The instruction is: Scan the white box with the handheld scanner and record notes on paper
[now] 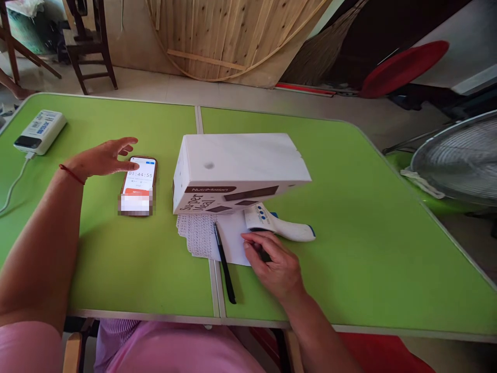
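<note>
My left hand (108,158) reaches over a phone (140,173) with its fingers spread, the thumb over the top of the lit screen, which reads 01:44:55; whether it touches cannot be told. Loosely curled near the table's front, my right hand (275,261) has a gap between thumb and forefinger and shows nothing held. Just beyond its fingertips lies a white infrared thermometer (293,229), its head partly on paper. A black pen (224,264) rests across sheets with handwriting (200,241). Behind them stands a white "NutriMotion Super Meal" box (244,158), hiding part of the papers.
A white power bank (41,132) with a cable sits at the left of the green folding table (368,248). Beyond the table are a wooden chair (89,46), a round wooden board (233,31), a red round object (406,67) and a fan (462,160) at the right.
</note>
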A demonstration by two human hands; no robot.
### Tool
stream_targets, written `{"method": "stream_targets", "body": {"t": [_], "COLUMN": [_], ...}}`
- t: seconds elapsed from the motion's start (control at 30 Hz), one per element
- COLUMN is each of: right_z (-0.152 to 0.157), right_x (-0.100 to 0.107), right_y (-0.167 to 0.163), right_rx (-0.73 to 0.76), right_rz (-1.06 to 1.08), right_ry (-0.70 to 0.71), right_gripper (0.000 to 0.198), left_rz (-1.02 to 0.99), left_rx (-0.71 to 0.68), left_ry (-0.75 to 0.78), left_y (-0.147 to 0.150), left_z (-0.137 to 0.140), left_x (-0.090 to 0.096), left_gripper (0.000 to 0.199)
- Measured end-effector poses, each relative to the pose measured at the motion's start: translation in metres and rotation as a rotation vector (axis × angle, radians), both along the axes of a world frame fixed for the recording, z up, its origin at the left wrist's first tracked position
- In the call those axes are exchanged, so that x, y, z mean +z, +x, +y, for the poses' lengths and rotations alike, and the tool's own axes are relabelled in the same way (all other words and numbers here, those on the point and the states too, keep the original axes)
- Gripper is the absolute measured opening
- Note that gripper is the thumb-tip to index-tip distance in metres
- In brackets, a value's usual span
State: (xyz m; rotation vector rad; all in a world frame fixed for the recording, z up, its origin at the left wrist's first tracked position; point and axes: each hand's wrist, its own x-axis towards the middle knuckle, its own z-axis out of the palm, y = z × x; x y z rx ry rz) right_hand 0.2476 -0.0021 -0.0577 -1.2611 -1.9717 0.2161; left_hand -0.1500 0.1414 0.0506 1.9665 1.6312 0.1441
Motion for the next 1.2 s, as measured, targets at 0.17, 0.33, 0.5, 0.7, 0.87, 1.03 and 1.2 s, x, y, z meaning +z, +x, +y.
{"method": "stream_targets", "body": {"t": [0.17, 0.33, 0.5, 0.7, 0.87, 1.03, 1.2], "right_z": [0.001, 0.002, 0.002, 0.002, 0.001, 0.001, 0.001], "right_x": [0.0, -0.001, 0.0, -0.001, -0.001, -0.002, -0.002], "right_y": [0.001, 0.001, 0.001, 0.001, 0.001, 0.0, 0.0], "right_rx": [0.019, 0.015, -0.001, 0.006, -0.004, -0.003, -0.003], "right_rz": [-0.038, -0.034, -0.03, -0.041, -0.049, -0.024, -0.036], "right_ry": [0.03, 0.028, 0.011, 0.03, 0.014, 0.018, 0.028], "right_gripper": [0.013, 0.013, 0.014, 0.013, 0.014, 0.014, 0.013], "left_rz": [0.225, 0.244, 0.223, 0.156, 0.06, 0.102, 0.012], "left_rx": [-0.093, -0.098, -0.067, -0.071, -0.071, 0.003, 0.062], "left_ry": [0.031, 0.139, 0.167, 0.38, 0.53, 0.525, 0.612], "left_y": [0.017, 0.017, 0.014, 0.016, 0.017, 0.016, 0.008], "left_z": [-0.01, -0.014, -0.012, -0.005, -0.004, -0.002, 0.004], "left_x": [0.013, 0.019, 0.015, 0.011, 0.014, 0.009, 0.003], "left_gripper": [0.101, 0.094, 0.083, 0.042, 0.027, 0.028, 0.068]}}
